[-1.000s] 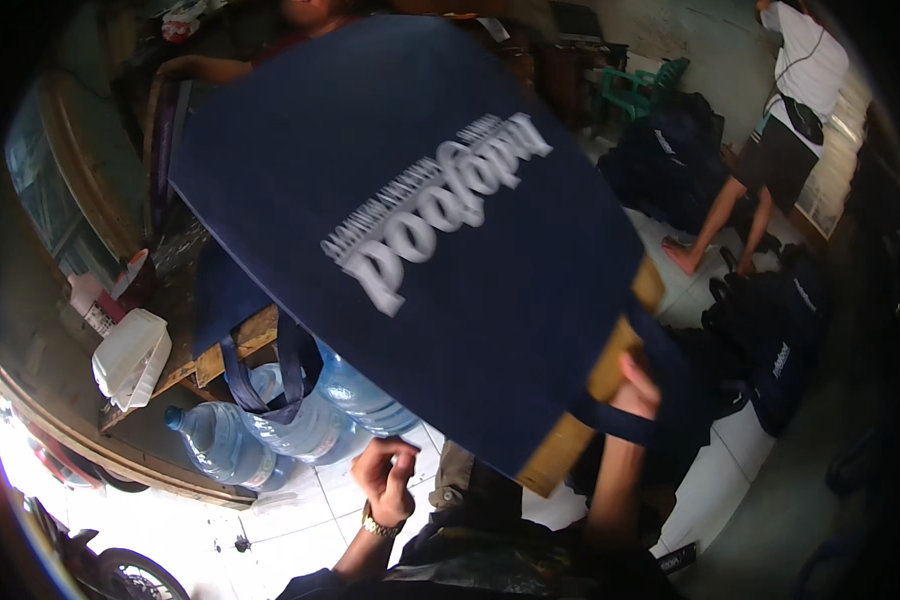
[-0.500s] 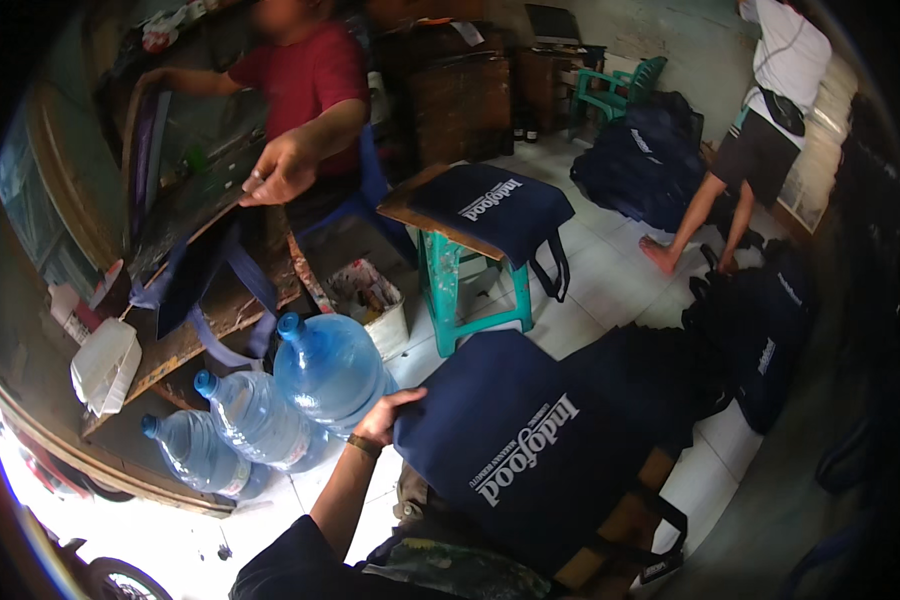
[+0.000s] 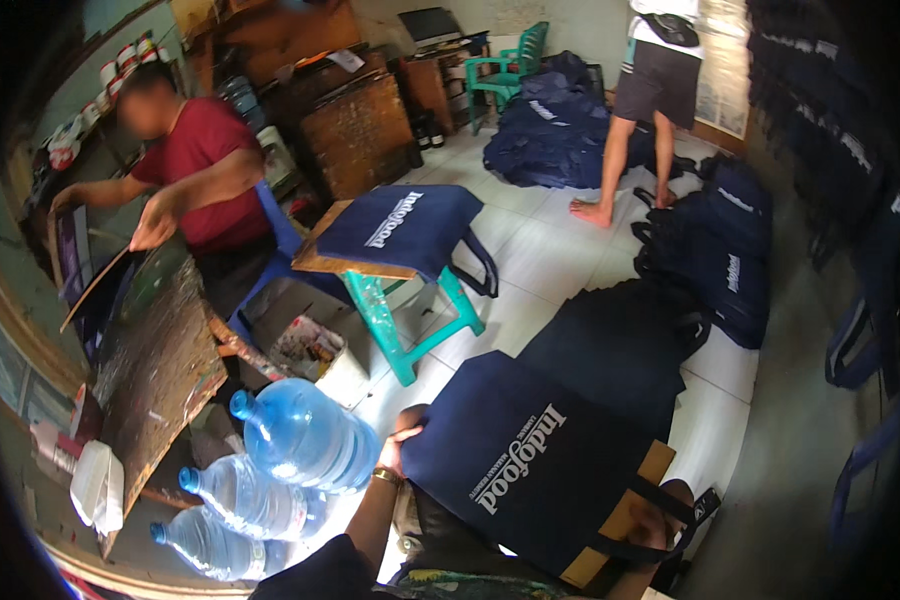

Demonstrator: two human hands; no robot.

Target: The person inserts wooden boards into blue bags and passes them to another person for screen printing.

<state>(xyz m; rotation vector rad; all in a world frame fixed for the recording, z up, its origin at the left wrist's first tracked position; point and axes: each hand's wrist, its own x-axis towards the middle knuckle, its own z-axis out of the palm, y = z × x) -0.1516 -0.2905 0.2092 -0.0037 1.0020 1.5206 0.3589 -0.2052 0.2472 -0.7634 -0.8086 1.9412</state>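
Navy tote bag (image 3: 505, 450) is pinched by left hand (image 3: 400, 446), wooden board (image 3: 619, 520) clasped by right hand (image 3: 652, 526); bag could be skewed by uneven pulling.

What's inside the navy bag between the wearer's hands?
A tan board shows where it sticks out of the end by the right hand. The fabric of the navy bag covers the rest; whether anything else is inside can't be seen.

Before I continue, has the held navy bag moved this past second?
Yes, the navy bag has come down: it overlapped the nearest water jug, and now shows clear to its right.
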